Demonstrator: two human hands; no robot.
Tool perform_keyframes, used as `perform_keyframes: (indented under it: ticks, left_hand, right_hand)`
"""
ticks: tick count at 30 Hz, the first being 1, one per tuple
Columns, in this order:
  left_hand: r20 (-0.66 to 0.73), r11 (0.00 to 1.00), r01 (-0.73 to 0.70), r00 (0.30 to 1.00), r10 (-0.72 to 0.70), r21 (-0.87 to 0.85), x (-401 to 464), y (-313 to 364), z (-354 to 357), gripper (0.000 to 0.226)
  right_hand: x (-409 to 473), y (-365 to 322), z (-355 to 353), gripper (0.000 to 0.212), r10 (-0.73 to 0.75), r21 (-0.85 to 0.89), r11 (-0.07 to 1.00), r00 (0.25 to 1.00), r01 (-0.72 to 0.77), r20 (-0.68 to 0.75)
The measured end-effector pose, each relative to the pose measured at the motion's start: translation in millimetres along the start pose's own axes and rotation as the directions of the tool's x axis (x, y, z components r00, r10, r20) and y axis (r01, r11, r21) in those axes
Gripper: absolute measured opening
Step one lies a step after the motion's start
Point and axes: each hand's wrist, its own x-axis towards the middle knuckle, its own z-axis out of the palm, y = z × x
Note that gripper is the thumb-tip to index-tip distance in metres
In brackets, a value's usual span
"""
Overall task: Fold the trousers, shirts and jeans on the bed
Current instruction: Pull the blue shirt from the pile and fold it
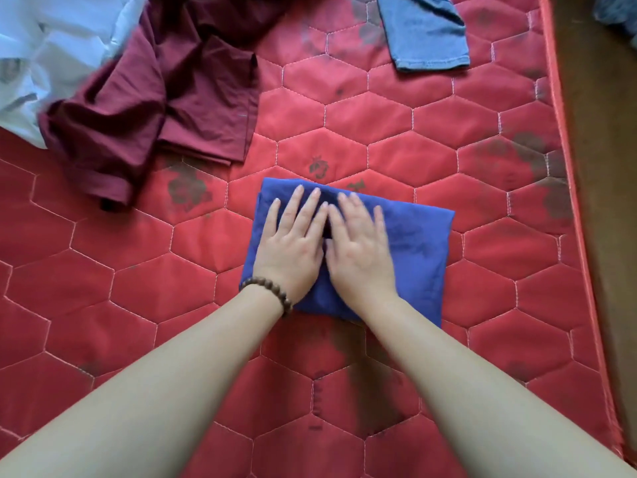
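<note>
Clothes unfolded at far left: white garment bunched at the mattress corner, maroon garment rumpled on top of its edge, one sleeve or leg trailing toward the person.

Centre: blue garment already down to a small thick rectangle on the red quilted mattress. Left hand, beaded bracelet at the wrist, lies flat on it, fingers straight and spread. Right hand flat beside it, forefingers nearly touching. Neither grips; both press.

Far right, top: jeans, one leg showing, not folded.

Risks, as I judge them: fabric looks slick, so the bundle may spring open once the palms lift. The right half of it is unweighted. Sliding it aside one-handed could skew the layers. The maroon piece overlaps the white, so pulling one may drag the other.
</note>
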Motion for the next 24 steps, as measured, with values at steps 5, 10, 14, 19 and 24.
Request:
perform_keyframes:
  ticks: [5,10,14,19,24]
  left_hand:
    - [0.084,0.993,0.119,0.989,-0.119,0.003,-8.0,-15.4,23.6,0.056]
    - [0.082,0.988,0.157,0.984,-0.156,0.001,-8.7,-12.9,26.6,0.059]
    - [0.086,0.959,0.277,0.958,-0.272,-0.051,-8.5,-13.2,23.7,0.058]
    - [-0.060,0.833,0.473,0.859,-0.508,-0.287,-9.4,-10.5,13.5,0.042]
    - [0.047,0.779,0.513,0.844,-0.534,-0.359,-20.6,-5.7,3.0,0.043]
  right_hand:
    - [-5.6,11.9,30.1,0.058,0.019,-0.111,0.994,0.974,0.006,0.227]
    - [-35.9,58.3,21.4,0.061,0.298,-0.135,0.950,0.946,-0.281,0.127]
    - [-42.9,65.6,17.8,0.061,0.392,-0.118,0.918,0.912,-0.379,0.118]
    - [-50.1,60.8,10.5,0.065,0.592,-0.004,0.806,0.804,-0.593,0.059]
    - [-51.8,50.3,-5.6,0.058,0.590,0.071,0.800,0.802,-0.596,0.093]
